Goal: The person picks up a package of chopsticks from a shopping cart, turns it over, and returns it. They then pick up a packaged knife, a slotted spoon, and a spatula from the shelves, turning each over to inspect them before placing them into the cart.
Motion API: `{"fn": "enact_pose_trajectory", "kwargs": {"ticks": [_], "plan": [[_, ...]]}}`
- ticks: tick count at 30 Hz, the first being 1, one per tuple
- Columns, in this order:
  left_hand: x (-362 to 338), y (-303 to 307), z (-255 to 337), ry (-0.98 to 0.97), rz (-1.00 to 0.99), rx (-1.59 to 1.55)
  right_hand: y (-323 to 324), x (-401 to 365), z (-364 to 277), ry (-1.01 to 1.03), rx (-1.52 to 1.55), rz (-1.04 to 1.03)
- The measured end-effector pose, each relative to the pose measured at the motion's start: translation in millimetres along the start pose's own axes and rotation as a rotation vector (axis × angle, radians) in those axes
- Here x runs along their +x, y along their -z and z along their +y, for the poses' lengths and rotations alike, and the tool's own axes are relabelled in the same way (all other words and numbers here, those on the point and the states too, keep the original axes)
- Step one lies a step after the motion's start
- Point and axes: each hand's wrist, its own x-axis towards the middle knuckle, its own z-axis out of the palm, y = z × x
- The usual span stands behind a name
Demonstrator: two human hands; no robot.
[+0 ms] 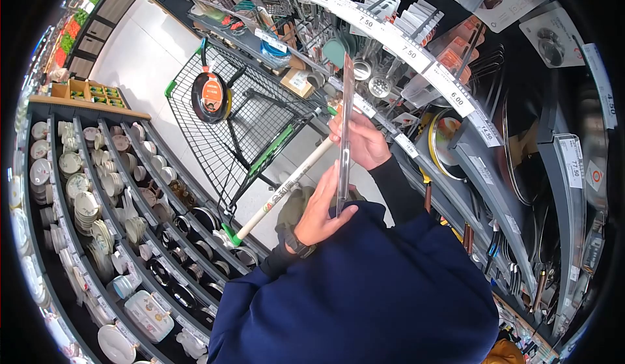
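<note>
A long, thin, flat package (346, 136) stands nearly edge-on to the camera, in front of my chest. My left hand (319, 209) lies along its lower left side, fingers pointing up and the thumb at its lower end. Higher up, my right hand (364, 139) grips it from the right, with fingertips showing on both sides of its edge. What the package contains cannot be made out. Just beyond my hands is the pale handle (286, 187) of a shopping cart (189, 120), and a black frying pan (209, 97) with an orange label lies in it.
Shelves of bowls and plates (88, 211) run along the left. Racks of kitchen utensils (381, 81) and hanging pans (446, 142) stand close on my right, behind a price-label rail (409, 51). Pale floor (140, 45) shows beyond the cart.
</note>
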Motion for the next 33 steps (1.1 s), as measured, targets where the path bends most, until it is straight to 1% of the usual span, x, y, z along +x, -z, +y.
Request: {"fn": "enact_pose_trajectory", "kwargs": {"ticks": [1,3,12,22,24,27,31,33], "plan": [[-0.2,0.3,-0.5,-0.01,-0.002,0.016,5.6,0.4,1.8,0.0,0.0,0.0],[-0.8,0.4,-2.5,-0.019,-0.004,0.033,19.1,2.3,6.1,-0.005,0.087,-0.099],[-1.4,0.0,-3.1,-0.041,0.006,0.041,21.6,0.9,9.2,-0.007,0.099,-0.094],[-2.9,0.3,-5.7,-0.008,0.002,0.018,20.1,0.7,8.3,-0.019,0.079,-0.104],[-3.4,0.8,-7.0,-0.007,0.001,0.021,11.3,-2.2,7.1,-0.031,0.026,0.022],[-4.4,1.7,-8.3,0.013,0.002,-0.021,14.1,-3.8,9.4,-0.055,0.032,0.036],[-4.3,2.6,-11.0,0.003,0.01,-0.012,23.9,-1.4,13.5,-0.065,0.058,0.0],[-3.9,3.1,-10.6,-0.002,0.008,-0.009,26.3,-0.4,14.1,-0.053,0.092,-0.059]]}}
